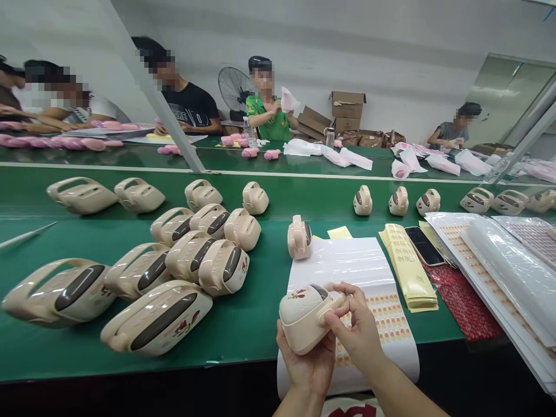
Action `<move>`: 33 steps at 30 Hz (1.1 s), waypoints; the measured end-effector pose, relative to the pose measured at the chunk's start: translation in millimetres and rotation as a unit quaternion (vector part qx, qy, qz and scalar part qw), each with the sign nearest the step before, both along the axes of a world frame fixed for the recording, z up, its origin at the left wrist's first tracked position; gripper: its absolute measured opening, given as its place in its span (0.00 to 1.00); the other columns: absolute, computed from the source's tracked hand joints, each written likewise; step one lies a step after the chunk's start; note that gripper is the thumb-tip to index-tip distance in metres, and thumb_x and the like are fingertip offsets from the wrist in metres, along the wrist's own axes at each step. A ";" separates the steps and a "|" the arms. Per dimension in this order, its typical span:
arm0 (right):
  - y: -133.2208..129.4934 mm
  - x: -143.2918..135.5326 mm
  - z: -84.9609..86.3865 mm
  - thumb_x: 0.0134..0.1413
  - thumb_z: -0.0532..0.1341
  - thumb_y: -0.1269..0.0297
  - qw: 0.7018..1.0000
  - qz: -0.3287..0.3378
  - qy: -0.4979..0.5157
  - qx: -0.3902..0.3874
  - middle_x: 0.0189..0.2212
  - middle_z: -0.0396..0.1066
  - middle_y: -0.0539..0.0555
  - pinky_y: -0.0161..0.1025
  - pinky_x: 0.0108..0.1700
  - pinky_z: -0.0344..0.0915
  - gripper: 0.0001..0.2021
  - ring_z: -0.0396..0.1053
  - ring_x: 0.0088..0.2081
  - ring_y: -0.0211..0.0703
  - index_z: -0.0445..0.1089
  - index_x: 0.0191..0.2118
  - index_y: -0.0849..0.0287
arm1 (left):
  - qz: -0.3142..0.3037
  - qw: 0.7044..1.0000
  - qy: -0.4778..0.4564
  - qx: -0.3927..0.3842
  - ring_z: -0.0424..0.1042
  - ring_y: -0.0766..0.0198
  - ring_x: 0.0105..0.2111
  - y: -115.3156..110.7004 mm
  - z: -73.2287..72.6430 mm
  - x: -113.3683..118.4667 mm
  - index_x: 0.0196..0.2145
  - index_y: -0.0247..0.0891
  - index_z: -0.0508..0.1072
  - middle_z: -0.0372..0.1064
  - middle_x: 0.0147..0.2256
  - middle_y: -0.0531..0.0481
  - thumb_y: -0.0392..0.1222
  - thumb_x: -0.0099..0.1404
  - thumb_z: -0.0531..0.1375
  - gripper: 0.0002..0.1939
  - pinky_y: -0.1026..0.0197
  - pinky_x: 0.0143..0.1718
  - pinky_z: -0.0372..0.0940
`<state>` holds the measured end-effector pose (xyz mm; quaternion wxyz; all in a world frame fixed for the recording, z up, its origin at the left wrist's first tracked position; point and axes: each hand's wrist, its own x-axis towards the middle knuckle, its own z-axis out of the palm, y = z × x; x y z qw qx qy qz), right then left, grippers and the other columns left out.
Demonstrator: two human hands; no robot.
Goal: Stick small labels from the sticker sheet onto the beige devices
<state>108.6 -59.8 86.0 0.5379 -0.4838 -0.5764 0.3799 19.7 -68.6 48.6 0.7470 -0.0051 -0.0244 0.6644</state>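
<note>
A cream portable speaker [302, 327] with a carry handle, a dark glossy panel and a red print on its mesh front is held over a sheet of stickers [382, 315]. My left hand [308, 365] cups it from below, fingers wrapped round its base. At the handle's side joint, my right hand [354, 324] has thumb and fingers closed on the speaker. Whether a small sticker sits under that thumb cannot be made out. Another cream speaker [299, 237] stands just behind the sheet.
Several cream speakers [156, 321] crowd the green bench at left. At right lie yellow sticker strips [408, 266], a phone [424, 245], red bubble wrap [467, 301] and stacked sheets [499, 260]. Other speakers [362, 201] line the back, where co-workers [267, 107] handle pink items.
</note>
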 end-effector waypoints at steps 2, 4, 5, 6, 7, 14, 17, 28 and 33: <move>-2.1 0.2 -0.6 0.47 0.59 0.70 0.998 -0.013 -0.055 0.040 0.43 0.63 0.57 0.49 0.51 0.58 0.07 0.60 0.50 0.49 0.62 0.22 0.56 | -0.003 1.000 0.004 0.012 0.72 0.59 0.44 -0.7 -2.0 0.0 0.45 0.44 0.73 0.75 0.42 0.47 0.50 0.63 0.49 0.19 0.62 0.44 0.66; -1.2 0.8 -2.6 0.47 0.60 0.68 0.994 -0.034 -0.087 0.059 0.43 0.61 0.58 0.49 0.50 0.60 0.05 0.61 0.49 0.49 0.62 0.26 0.56 | -0.008 1.000 0.011 0.027 0.71 0.59 0.45 -1.3 -4.6 0.5 0.47 0.43 0.72 0.74 0.43 0.46 0.49 0.63 0.49 0.19 0.62 0.47 0.64; 0.6 1.6 -4.1 0.46 0.61 0.66 0.994 -0.043 -0.089 0.053 0.43 0.60 0.58 0.48 0.49 0.61 0.06 0.60 0.49 0.50 0.62 0.30 0.56 | -0.013 0.999 0.013 0.034 0.70 0.59 0.46 -1.6 -5.9 1.0 0.47 0.44 0.71 0.73 0.44 0.46 0.49 0.63 0.50 0.19 0.61 0.47 0.64; 3.2 3.0 -5.9 0.44 0.63 0.64 0.995 -0.044 -0.082 0.039 0.43 0.60 0.58 0.48 0.49 0.61 0.10 0.60 0.50 0.50 0.61 0.34 0.56 | -0.021 0.999 0.014 0.043 0.70 0.59 0.47 -2.0 -7.0 1.5 0.47 0.44 0.71 0.73 0.45 0.47 0.48 0.63 0.50 0.18 0.61 0.47 0.64; 6.3 5.4 -8.1 0.44 0.63 0.63 0.997 -0.036 -0.071 0.019 0.44 0.59 0.58 0.47 0.49 0.62 0.14 0.60 0.50 0.49 0.60 0.37 0.56 | -0.027 0.998 0.016 0.050 0.69 0.59 0.47 -2.5 -7.8 1.9 0.47 0.45 0.71 0.72 0.46 0.47 0.47 0.64 0.49 0.18 0.61 0.47 0.65; -1.1 57.0 -38.6 0.54 0.55 0.63 0.990 0.015 -0.136 -0.032 0.42 0.63 0.56 0.46 0.47 0.63 0.14 0.64 0.43 0.44 0.59 0.47 0.54 | -0.055 0.995 0.009 0.085 0.61 0.57 0.54 -2.9 -10.8 -9.8 0.49 0.51 0.68 0.69 0.50 0.54 0.46 0.66 0.46 0.18 0.53 0.53 0.59; -24.1 79.0 -60.6 0.46 0.61 0.69 0.957 0.089 -0.275 -0.013 0.41 0.67 0.56 0.50 0.45 0.64 0.17 0.64 0.43 0.50 0.64 0.45 0.53 | -0.055 0.997 0.001 0.049 0.58 0.56 0.56 0.4 -14.0 -19.0 0.51 0.50 0.66 0.66 0.53 0.52 0.44 0.66 0.47 0.17 0.53 0.53 0.59; -19.5 80.8 -49.2 0.46 0.62 0.61 0.991 0.030 -0.117 -0.062 0.33 0.68 0.55 0.48 0.42 0.64 0.08 0.67 0.40 0.49 0.67 0.22 0.56 | -0.038 0.993 0.033 0.105 0.61 0.54 0.54 3.7 -10.7 -18.9 0.52 0.46 0.65 0.64 0.54 0.48 0.47 0.65 0.46 0.20 0.52 0.52 0.59; 7.4 63.2 14.7 0.42 0.65 0.53 0.996 0.037 0.055 -0.066 0.36 0.67 0.55 0.45 0.44 0.64 0.12 0.65 0.44 0.48 0.69 0.24 0.56 | -0.004 0.981 0.184 0.058 0.66 0.51 0.50 4.0 -23.5 -23.0 0.50 0.48 0.68 0.72 0.47 0.48 0.52 0.61 0.53 0.20 0.48 0.48 0.63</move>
